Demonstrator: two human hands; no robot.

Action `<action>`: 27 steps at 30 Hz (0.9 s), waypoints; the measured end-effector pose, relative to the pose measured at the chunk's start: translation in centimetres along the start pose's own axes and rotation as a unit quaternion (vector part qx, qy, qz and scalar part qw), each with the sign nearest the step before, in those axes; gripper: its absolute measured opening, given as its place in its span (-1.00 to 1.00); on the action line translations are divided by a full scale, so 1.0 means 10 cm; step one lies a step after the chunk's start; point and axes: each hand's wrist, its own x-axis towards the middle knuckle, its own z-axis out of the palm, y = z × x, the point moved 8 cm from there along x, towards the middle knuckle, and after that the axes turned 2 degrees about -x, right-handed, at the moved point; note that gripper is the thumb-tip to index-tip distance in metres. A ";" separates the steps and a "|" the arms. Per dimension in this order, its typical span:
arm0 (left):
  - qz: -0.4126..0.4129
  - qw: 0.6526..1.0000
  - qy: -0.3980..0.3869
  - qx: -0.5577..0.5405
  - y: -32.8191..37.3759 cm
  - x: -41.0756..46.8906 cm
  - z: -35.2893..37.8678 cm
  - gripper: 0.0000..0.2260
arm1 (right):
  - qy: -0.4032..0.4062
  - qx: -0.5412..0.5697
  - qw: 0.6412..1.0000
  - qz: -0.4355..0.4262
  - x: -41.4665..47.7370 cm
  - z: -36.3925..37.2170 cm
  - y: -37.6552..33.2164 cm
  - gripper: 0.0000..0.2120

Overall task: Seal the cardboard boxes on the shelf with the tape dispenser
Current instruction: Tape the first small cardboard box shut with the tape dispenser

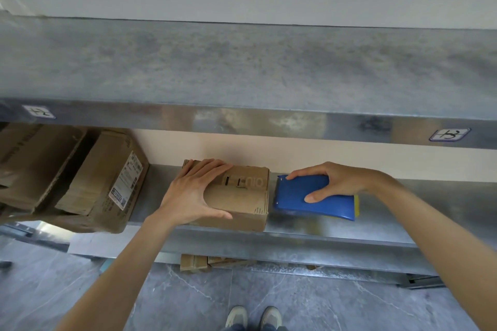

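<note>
Cardboard box (242, 196), small and brown. Sits on the middle metal shelf (376, 223), close to its front edge, top flaps down with dark print across them. On its left half, the left hand (193, 191): fingers straight and spread flat over the top, thumb stretched along the front top edge, pressing rather than curling round. Just beside the box's right side, apart by a narrow gap, the blue tape dispenser (301, 196), yellow at its right end, low over the shelf; cannot tell whether touching the metal. Around it, the right hand (338, 183): fingers curled over the far edge, thumb laid on the blue top face, gripping. Further left on the same shelf, larger cardboard boxes (107, 177), tilted, one with a white shipping label (126, 183). Above, an upper shelf (242, 62) with small tags (449, 134) on its front lip. Below, flattened cardboard (199, 262) under the lowest rail, grey tiled floor (80, 290), and two pale shoes (236, 316).
</note>
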 end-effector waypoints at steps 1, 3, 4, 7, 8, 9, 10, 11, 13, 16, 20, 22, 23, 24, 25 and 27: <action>0.001 1.000 0.001 -0.001 0.00 0.00 0.00 -0.04 | 0.000 -0.006 1.000 -0.001 0.03 0.00 -0.01 -0.52; 0.005 1.000 0.003 0.002 0.01 0.01 -0.01 -0.07 | 0.000 -0.018 1.000 0.002 0.06 -0.02 -0.07 -0.52; 0.009 1.000 0.004 0.004 0.02 0.01 -0.01 -0.08 | -0.001 -0.027 1.000 0.001 0.08 -0.03 -0.11 -0.52; 0.017 1.000 0.007 0.005 0.03 0.01 0.00 -0.12 | -0.007 -0.065 0.998 0.001 0.12 -0.02 -0.26 -0.54; 0.018 1.000 0.007 0.005 0.03 0.01 0.00 -0.12 | -0.007 -0.075 0.997 0.005 0.13 -0.03 -0.31 -0.54; 0.018 1.000 0.008 0.005 0.03 0.01 0.00 -0.12 | -0.005 -0.083 0.997 0.008 0.13 -0.03 -0.35 -0.55; 0.019 1.000 0.009 0.003 0.03 0.02 0.00 -0.12 | -0.003 -0.090 0.996 0.013 0.13 -0.04 -0.38 -0.54; 0.018 1.000 0.010 0.000 0.02 0.02 0.00 -0.12 | -0.002 -0.096 0.995 0.015 0.13 -0.05 -0.41 -0.53; 0.018 1.000 0.010 -0.001 0.03 0.02 0.00 -0.13 | 0.005 -0.105 0.994 0.023 0.15 -0.04 -0.44 -0.51; 0.020 1.000 0.020 0.004 0.05 0.01 -0.02 -0.14 | 0.018 -0.142 0.989 0.041 0.25 0.07 -0.40 -0.45; 0.022 0.999 0.035 -0.001 0.06 0.01 -0.05 -0.13 | 0.077 -0.138 0.987 0.039 0.32 0.14 -0.25 -0.42; 0.017 0.999 0.036 0.001 0.05 0.01 -0.05 -0.12 | 0.140 -0.131 0.980 0.044 0.30 0.10 -0.15 -0.42; 0.011 0.999 0.038 -0.001 0.04 0.01 -0.04 -0.11 | 0.175 -0.130 0.975 0.048 0.29 0.09 -0.09 -0.42; 0.004 0.999 0.040 -0.003 0.03 0.01 -0.03 -0.10 | 0.204 -0.129 0.969 0.053 0.29 0.10 -0.03 -0.42; -0.003 0.999 0.042 -0.002 0.01 0.00 -0.03 -0.10 | 0.225 -0.128 0.964 0.062 0.30 0.13 0.04 -0.42; -0.016 0.999 0.049 0.000 -0.05 -0.03 -0.03 -0.09 | 0.256 -0.137 0.954 0.072 0.33 0.24 0.16 -0.41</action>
